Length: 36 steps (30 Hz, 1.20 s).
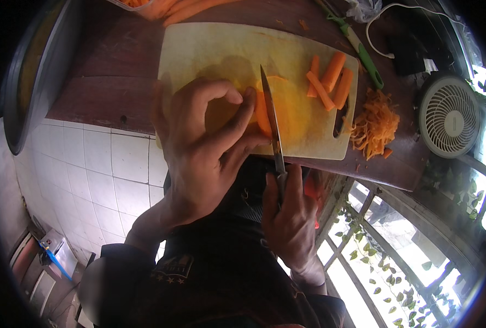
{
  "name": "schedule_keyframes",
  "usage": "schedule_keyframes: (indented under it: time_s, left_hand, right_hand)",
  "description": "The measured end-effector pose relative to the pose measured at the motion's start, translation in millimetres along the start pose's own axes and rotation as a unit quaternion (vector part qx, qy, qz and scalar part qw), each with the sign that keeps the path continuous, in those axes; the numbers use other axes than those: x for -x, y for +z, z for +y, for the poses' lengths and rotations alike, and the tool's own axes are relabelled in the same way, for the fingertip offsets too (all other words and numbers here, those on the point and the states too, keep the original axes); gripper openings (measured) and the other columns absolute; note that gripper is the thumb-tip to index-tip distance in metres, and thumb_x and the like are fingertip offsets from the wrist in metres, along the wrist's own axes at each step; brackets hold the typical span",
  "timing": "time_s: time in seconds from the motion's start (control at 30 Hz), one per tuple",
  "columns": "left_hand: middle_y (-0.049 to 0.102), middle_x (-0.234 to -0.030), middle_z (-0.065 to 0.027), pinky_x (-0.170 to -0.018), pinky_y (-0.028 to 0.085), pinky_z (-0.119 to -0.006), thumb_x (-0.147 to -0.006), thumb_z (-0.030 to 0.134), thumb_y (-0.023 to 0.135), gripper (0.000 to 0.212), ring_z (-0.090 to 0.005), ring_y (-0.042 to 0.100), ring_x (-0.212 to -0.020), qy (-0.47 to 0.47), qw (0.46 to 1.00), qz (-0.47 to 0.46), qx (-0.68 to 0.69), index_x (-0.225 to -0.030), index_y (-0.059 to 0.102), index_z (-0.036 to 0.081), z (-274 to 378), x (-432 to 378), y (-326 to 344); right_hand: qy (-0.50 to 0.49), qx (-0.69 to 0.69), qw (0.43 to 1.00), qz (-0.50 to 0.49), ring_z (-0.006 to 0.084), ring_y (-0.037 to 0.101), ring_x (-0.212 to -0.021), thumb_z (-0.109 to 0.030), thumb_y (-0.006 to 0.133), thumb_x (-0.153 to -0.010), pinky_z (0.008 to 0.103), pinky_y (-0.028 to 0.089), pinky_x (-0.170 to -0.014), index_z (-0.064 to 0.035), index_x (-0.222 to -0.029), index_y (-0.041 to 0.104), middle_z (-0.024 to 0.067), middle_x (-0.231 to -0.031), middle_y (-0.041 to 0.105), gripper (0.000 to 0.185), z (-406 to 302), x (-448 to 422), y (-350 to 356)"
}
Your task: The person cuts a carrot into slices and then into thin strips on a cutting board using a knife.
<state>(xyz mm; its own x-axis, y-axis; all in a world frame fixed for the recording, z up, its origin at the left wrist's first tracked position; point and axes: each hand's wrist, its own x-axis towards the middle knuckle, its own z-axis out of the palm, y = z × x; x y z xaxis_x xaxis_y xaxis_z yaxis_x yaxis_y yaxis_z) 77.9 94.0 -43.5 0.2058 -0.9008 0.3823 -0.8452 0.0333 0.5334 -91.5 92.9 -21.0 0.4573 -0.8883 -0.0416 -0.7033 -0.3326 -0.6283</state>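
My left hand point(204, 151) is over the cutting board point(202, 41), its fingers and thumb around a piece of carrot point(262, 112) that lies on the board. My right hand point(290, 221) grips the handle of a kitchen knife point(272, 110). The blade points away from me, just right of the held carrot and seemingly against it; my fingers partly hide that carrot. Several cut carrot sticks point(331, 78) rest at the board's right end, near its handle slot. Orange stain marks the middle of the board.
Right of the board is a heap of carrot peelings point(376, 123), with a green-handled peeler point(363, 55) above it and a round fan point(452, 117) beyond. Whole carrots point(193, 10) lie past the board, by a plastic container point(134, 5). A large metal pan point(42, 65) stands at the left.
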Motion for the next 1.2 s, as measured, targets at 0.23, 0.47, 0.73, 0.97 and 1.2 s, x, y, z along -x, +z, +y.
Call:
schedule_keyframes:
  time_s: [0.23,0.47,0.73,0.97,1.2]
  left_hand:
    - [0.056,-0.110,-0.0050,-0.101,0.037,-0.047,-0.065,0.016,0.087,0.050,-0.0240,0.055,-0.106,-0.014,0.998,0.003,0.056,-0.113,0.076,0.004,-3.0,-4.1,-2.7]
    - [0.056,-0.115,-0.0072,-0.097,0.045,-0.040,-0.064,0.005,0.089,0.056,-0.0248,0.057,-0.110,-0.034,0.996,-0.005,0.081,-0.118,0.074,0.002,-3.0,-3.7,-2.7]
    - [0.055,-0.124,-0.0103,-0.104,0.048,-0.041,-0.063,-0.003,0.085,0.063,-0.0292,0.057,-0.120,-0.038,0.996,-0.011,0.080,-0.124,0.070,0.000,-2.3,1.7,-2.1]
    - [0.052,-0.126,-0.0108,-0.104,0.047,-0.043,-0.063,0.000,0.083,0.063,-0.0308,0.057,-0.121,-0.033,0.997,-0.009,0.065,-0.125,0.070,0.000,-4.8,2.8,-0.1]
    - [0.051,-0.125,-0.0094,-0.103,0.046,-0.042,-0.064,0.003,0.087,0.063,-0.0293,0.055,-0.120,-0.021,0.999,-0.014,0.037,-0.125,0.071,0.002,-4.0,3.2,-1.4]
  right_hand:
    - [-0.050,0.047,0.998,0.008,0.0388,0.061,-0.047,-0.007,0.063,-0.097,0.0467,0.046,-0.043,0.0070,-0.115,0.050,0.0220,-0.061,0.058,0.026,0.1,-7.8,-3.3]
    - [0.068,0.046,0.994,-0.072,0.0377,0.061,-0.046,-0.013,0.062,-0.099,0.0467,0.048,-0.040,0.0023,-0.106,0.051,0.0203,-0.061,0.059,0.020,-11.4,-6.8,-15.0]
    - [0.082,0.078,0.992,-0.063,0.0344,0.062,-0.045,-0.020,0.062,-0.099,0.0446,0.048,-0.037,-0.0022,-0.105,0.051,0.0156,-0.064,0.060,0.022,-8.2,9.8,-10.4]
    - [0.103,-0.068,0.991,-0.056,0.0363,0.064,-0.050,-0.011,0.065,-0.097,0.0449,0.047,-0.041,-0.0010,-0.106,0.051,0.0176,-0.065,0.063,0.020,7.2,3.0,-22.2]
    - [0.097,-0.135,0.981,-0.103,0.0368,0.065,-0.053,-0.008,0.066,-0.096,0.0439,0.048,-0.045,0.0004,-0.106,0.052,0.0179,-0.067,0.064,0.019,4.3,-7.5,-21.9]
